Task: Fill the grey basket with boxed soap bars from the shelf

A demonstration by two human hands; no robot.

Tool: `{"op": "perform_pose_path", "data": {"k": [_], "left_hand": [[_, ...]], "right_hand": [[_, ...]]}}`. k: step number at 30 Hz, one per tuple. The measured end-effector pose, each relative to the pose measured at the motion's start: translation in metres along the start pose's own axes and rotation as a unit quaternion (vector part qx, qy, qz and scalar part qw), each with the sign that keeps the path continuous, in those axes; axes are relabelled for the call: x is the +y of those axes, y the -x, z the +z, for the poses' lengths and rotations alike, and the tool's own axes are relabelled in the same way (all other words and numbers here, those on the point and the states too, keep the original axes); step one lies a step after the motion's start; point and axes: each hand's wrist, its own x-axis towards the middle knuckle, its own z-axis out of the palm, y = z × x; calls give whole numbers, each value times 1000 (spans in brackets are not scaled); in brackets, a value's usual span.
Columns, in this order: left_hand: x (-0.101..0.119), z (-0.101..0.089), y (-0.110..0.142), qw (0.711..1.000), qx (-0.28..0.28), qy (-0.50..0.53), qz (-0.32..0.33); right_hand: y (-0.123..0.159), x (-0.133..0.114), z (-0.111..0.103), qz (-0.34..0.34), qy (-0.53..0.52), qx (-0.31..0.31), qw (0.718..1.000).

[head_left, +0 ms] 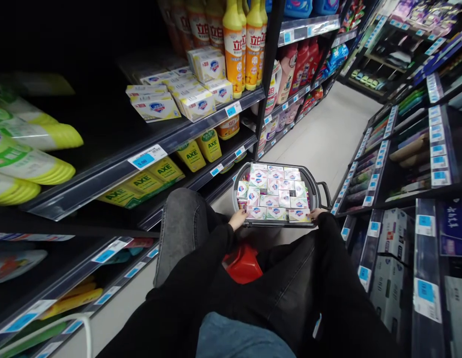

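A grey and black shopping basket [313, 185] stands in front of my knees, filled with small white and pink soap boxes [269, 200] laid in close rows. My left hand [237, 219] is closed on the basket's near left corner, its fingertips beside the end box of the near row. At the opposite near corner, my right hand [317, 214] is closed on the rim, with fingertips touching or close beside the last soap box [299, 215]. The undersides of both hands are hidden. A black handle [324, 195] sticks out at the basket's right end.
On the left shelf [104, 186] lie yellow-and-white soap boxes [190, 97] beside orange bottles [234, 47]. Yellow AXE packs [192, 155] fill the shelf below. A red object [243, 266] lies between my legs. Stocked shelves [383, 149] line the right; the aisle floor [341, 119] runs ahead.
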Motion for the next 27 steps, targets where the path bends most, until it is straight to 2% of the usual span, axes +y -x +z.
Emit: {"op": "perform_pose_path", "data": {"k": [4,8,18,27], "left_hand": [[-13,13,-5,993,9,106,-51],[-17,17,-6,978,9,187,-92],[-11,25,-4,929,5,331,-167],[-6,29,4,911,-1,375,-172]], "right_hand": [[-7,8,21,-13,-22,7,1000],[-15,8,31,-20,-11,22,999],[-33,11,35,-18,99,25,995],[-36,10,40,-19,146,29,989]]}}
